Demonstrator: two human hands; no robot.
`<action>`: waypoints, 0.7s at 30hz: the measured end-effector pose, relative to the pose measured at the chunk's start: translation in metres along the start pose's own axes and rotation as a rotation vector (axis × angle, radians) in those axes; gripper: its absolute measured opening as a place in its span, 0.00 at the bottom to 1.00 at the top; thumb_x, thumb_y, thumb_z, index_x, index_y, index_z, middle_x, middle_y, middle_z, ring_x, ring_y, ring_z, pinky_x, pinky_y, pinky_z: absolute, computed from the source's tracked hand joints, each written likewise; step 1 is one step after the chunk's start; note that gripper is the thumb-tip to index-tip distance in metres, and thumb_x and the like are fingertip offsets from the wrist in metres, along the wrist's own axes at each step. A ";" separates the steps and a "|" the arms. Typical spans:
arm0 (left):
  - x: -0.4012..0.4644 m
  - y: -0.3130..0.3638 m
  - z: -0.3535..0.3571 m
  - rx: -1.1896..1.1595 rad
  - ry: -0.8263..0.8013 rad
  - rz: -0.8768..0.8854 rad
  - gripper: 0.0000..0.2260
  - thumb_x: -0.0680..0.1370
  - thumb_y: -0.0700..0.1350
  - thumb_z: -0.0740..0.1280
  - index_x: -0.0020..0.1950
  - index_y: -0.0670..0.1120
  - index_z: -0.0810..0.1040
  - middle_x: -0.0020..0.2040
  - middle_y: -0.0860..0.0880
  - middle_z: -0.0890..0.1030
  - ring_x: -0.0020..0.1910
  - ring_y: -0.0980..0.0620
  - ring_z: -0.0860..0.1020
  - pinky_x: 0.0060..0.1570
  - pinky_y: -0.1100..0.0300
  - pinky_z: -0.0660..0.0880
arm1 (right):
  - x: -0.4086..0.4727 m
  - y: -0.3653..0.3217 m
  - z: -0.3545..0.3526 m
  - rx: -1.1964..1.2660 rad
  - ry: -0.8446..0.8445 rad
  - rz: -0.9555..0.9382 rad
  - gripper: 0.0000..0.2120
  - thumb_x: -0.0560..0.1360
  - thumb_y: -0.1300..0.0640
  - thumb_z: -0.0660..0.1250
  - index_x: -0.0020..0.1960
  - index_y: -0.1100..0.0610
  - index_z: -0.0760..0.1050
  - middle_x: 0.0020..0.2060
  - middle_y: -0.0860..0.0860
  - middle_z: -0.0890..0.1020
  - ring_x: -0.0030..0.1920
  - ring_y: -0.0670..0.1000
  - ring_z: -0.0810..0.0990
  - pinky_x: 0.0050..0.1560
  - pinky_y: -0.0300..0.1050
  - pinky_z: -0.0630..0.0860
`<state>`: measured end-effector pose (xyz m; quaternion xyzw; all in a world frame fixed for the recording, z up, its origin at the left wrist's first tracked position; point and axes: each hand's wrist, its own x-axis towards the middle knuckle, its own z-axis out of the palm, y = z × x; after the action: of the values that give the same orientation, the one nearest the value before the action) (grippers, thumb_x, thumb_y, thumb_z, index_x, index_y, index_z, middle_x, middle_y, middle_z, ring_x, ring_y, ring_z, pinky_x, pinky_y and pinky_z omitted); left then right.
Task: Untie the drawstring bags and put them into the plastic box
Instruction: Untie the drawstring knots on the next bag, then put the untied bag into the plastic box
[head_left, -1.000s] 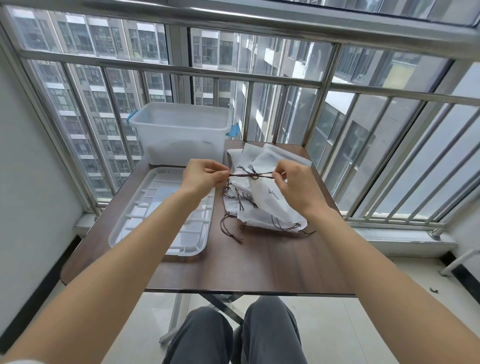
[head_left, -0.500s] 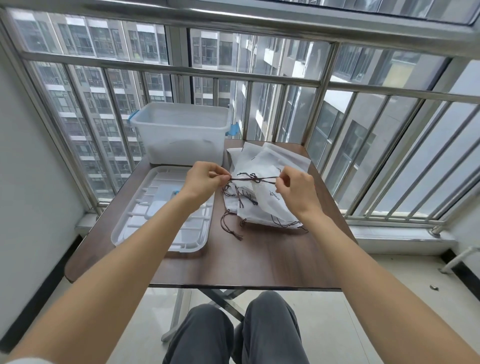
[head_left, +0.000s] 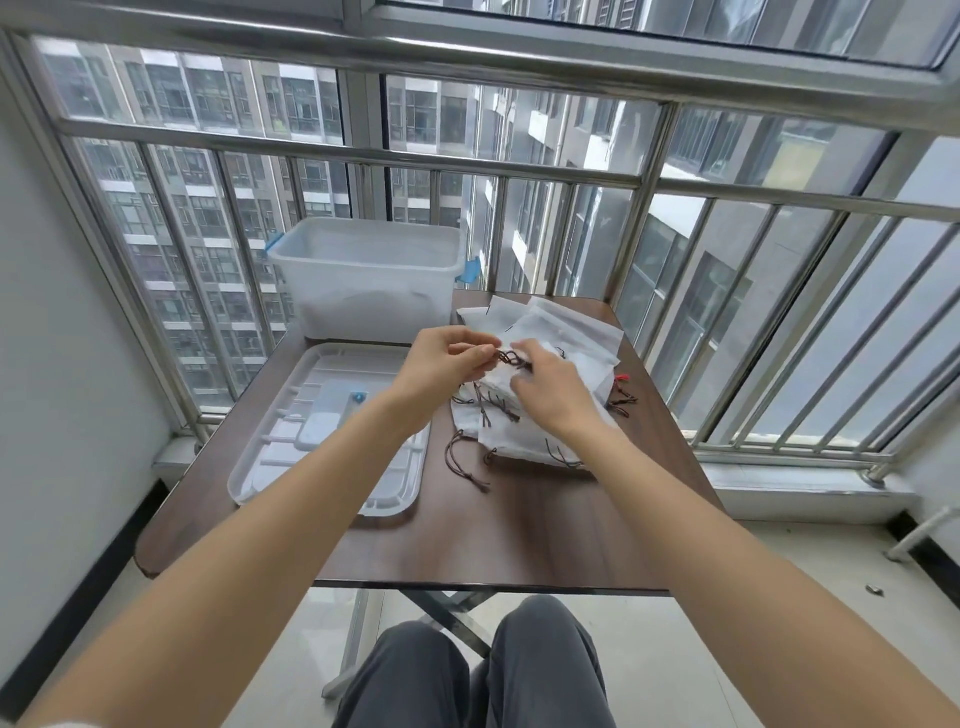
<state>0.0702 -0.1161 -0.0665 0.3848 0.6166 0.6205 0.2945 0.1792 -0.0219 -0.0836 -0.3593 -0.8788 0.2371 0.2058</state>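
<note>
Both hands work close together above the stack of white drawstring bags (head_left: 540, 395), which lies on the table (head_left: 519, 530) just right of and nearer than the plastic box (head_left: 374, 280): the left hand (head_left: 441, 364) pinches the dark knotted cord (head_left: 511, 358) of the top bag, while the right hand (head_left: 550, 389) has fingers curled at the same knot, presumably to steady it while the loop is picked loose. The plastic box stands open at the far edge, with its lid (head_left: 291, 467) laid flat directly in front of it, so each untied bag can be dropped in without obstruction.
</note>
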 end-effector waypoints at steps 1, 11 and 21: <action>0.004 -0.001 -0.003 0.022 0.042 -0.022 0.06 0.78 0.38 0.65 0.53 0.41 0.79 0.43 0.46 0.81 0.39 0.57 0.80 0.40 0.69 0.76 | 0.003 -0.003 -0.008 0.083 0.040 0.016 0.21 0.75 0.62 0.58 0.68 0.56 0.67 0.60 0.57 0.76 0.61 0.58 0.73 0.59 0.49 0.70; 0.019 -0.004 -0.004 -0.155 -0.042 -0.512 0.26 0.78 0.63 0.54 0.60 0.44 0.73 0.51 0.45 0.79 0.49 0.48 0.79 0.47 0.57 0.73 | 0.023 -0.032 -0.065 1.569 -0.134 0.273 0.09 0.76 0.60 0.58 0.52 0.59 0.74 0.44 0.54 0.82 0.43 0.53 0.80 0.45 0.46 0.79; 0.048 0.027 -0.090 -0.191 0.293 -0.213 0.14 0.80 0.41 0.59 0.63 0.54 0.72 0.53 0.50 0.77 0.41 0.54 0.77 0.27 0.62 0.75 | 0.069 -0.047 -0.039 1.493 0.016 0.439 0.04 0.78 0.61 0.59 0.50 0.59 0.72 0.41 0.55 0.77 0.40 0.53 0.77 0.29 0.44 0.81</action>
<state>-0.0280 -0.1260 -0.0288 0.1933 0.6283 0.6908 0.3010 0.1294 0.0093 -0.0119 -0.2929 -0.3937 0.7988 0.3480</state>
